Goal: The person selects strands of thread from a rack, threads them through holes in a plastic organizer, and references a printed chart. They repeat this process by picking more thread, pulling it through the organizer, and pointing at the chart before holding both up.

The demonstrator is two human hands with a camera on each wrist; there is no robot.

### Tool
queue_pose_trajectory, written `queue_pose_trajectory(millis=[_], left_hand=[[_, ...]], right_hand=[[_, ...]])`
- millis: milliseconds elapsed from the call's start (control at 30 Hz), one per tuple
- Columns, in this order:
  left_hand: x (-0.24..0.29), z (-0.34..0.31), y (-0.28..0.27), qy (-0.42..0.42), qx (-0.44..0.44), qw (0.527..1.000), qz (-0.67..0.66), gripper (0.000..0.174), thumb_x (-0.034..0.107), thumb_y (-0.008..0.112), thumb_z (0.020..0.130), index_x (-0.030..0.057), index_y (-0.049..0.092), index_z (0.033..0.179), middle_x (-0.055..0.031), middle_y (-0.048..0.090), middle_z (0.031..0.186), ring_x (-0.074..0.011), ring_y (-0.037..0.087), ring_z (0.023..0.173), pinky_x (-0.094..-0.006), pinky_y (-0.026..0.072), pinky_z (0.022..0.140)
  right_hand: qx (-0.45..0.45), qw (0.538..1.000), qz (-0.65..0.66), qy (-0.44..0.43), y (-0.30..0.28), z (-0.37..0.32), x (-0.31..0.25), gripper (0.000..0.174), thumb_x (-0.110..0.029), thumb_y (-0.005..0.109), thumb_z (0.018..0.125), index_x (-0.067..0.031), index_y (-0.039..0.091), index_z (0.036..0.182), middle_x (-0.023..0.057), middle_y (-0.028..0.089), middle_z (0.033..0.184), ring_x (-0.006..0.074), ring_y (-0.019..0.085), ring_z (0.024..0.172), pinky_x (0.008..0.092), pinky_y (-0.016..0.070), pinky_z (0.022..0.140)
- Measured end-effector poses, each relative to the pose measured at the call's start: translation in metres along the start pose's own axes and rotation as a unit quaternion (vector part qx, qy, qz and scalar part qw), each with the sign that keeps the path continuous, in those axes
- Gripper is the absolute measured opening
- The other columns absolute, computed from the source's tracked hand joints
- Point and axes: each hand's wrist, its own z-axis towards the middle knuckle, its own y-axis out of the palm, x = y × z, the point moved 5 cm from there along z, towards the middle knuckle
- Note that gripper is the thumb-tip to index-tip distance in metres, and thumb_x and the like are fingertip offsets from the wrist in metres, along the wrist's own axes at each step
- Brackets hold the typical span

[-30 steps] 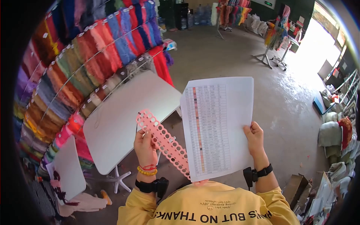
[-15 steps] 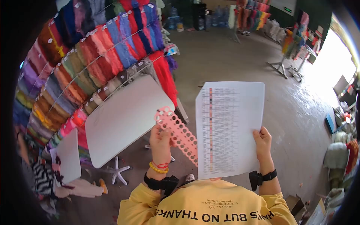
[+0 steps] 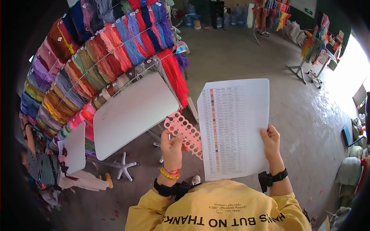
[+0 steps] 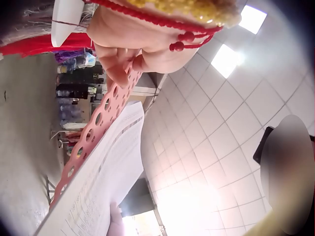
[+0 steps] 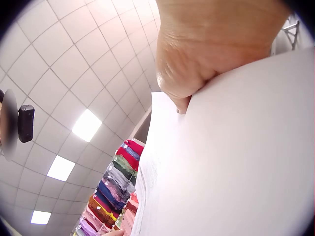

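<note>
My left hand (image 3: 172,151) pinches the upper end of a long pink strip with rows of round holes (image 3: 185,133). The strip slants down to the right, its lower part hidden behind the paper. In the left wrist view, thumb and fingers close on the strip (image 4: 98,118). A white printed sheet (image 3: 254,115) stands upright before my chest, bearing a table with a column of small colour swatches. My right hand (image 3: 272,141) grips its right edge, thumb on the printed face. From the right wrist view, the sheet's blank back (image 5: 236,152) fills much of the frame.
Racks of coloured yarn hanks (image 3: 96,57) rise at the left, beside a white table (image 3: 135,115). A smaller white tabletop (image 3: 75,150) stands near a person in a striped top (image 3: 42,169). More yarn stands (image 3: 314,46) are farther back right; bundles (image 3: 348,171) lie at the right edge.
The head view has turned left, so the room sits farther right in it. My left hand has come closer to the sheet, and more of the pink strip is behind it.
</note>
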Motion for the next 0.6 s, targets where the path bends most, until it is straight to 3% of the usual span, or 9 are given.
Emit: queue_pose_trajectory(millis=[600], left_hand=[[-0.004, -0.013, -0.003, 0.006, 0.049, 0.999, -0.001, 0.031, 0.008, 0.052, 0.088, 0.0021, 0.039, 0.115, -0.0056, 0.061, 0.076, -0.0089, 0.058, 0.057, -0.0208, 0.0483, 0.049]], right_hand=[[-0.036, 0.999, 0.018, 0.014, 0.005, 0.008, 0.002, 0.011, -0.010, 0.056, 0.088, 0.0008, 0.054, 0.088, 0.0003, 0.059, 0.076, 0.0026, 0.051, 0.064, 0.0161, 0.0427, 0.058]])
